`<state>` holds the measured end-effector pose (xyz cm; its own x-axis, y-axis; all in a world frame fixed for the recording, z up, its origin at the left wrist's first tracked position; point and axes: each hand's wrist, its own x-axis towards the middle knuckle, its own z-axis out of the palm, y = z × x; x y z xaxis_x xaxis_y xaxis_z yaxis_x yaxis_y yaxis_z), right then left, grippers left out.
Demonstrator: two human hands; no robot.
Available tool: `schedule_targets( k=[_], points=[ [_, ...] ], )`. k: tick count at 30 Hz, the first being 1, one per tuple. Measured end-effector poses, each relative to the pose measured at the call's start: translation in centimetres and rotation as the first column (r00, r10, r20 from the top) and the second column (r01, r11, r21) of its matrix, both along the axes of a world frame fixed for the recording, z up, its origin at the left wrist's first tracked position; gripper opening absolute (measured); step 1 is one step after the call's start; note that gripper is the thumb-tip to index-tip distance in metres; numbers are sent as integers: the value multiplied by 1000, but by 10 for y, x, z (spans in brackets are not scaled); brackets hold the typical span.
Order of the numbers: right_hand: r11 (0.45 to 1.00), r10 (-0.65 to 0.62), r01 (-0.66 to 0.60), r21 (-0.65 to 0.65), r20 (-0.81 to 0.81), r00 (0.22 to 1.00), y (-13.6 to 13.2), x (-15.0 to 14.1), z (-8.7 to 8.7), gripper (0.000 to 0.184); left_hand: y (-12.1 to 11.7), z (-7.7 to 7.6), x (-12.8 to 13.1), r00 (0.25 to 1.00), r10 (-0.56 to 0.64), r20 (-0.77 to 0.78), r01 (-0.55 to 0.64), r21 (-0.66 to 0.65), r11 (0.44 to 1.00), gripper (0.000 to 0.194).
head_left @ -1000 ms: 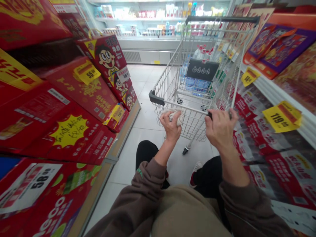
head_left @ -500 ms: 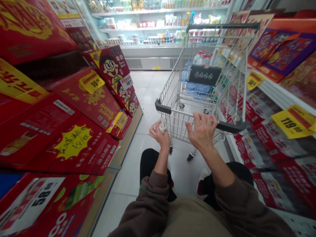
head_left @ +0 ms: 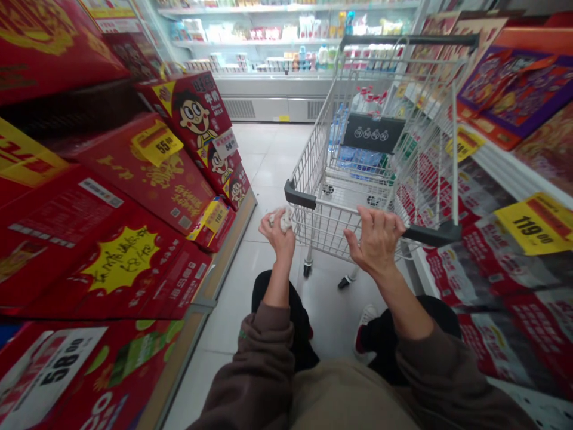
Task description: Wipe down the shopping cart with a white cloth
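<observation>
A wire shopping cart [head_left: 322, 149] stands in front of me, with a dark grey handle [head_left: 432, 234] across its near side. My right hand [head_left: 376, 239] rests over the handle, fingers curled on top and thumb spread to the left. Beside the handle's left end, my left hand [head_left: 278, 233] is closed around a crumpled white cloth or tissue [head_left: 286, 220], apart from the handle. Part of the white wad is hidden by the fingers. A dark sign panel [head_left: 372, 132] hangs at the cart's middle.
Stacked red boxes [head_left: 134, 239] with yellow price tags line the left. Red-wrapped packs [head_left: 486, 248] and a shelf price tag [head_left: 537, 222] are close on the right. Bottled packs [head_left: 358, 158] show through the cart's wire. A lit refrigerated shelf [head_left: 268, 83] spans the far end.
My left hand has shifted left with the white wad, farther from the handle. My right hand and the cart handle appear slightly farther right in view.
</observation>
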<state>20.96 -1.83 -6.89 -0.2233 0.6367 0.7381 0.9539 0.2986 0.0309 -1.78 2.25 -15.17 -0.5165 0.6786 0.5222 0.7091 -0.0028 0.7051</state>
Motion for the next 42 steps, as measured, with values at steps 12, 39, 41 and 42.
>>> schedule_targets(
  k=[12, 39, 41, 42],
  points=[
    [999, -18, 17, -35, -29, 999, -2, 5, 1, 58, 26, 52, -61, 821, -546, -168, 488, -290, 823, 25],
    [999, -22, 19, -51, -64, 998, -4, 11, 0, 59, -34, -39, 62, 995, -91, 35, 91, 17, 996, 54],
    [998, -19, 15, -63, -66, 998, -4, 11, 0, 59, -38, -51, 64, 988, -150, 31, 151, -24, 988, 54],
    [998, -17, 13, -67, -65, 998, -4, 11, 0, 58, -40, -55, 64, 987, -154, 39, 155, -25, 988, 51]
  ],
)
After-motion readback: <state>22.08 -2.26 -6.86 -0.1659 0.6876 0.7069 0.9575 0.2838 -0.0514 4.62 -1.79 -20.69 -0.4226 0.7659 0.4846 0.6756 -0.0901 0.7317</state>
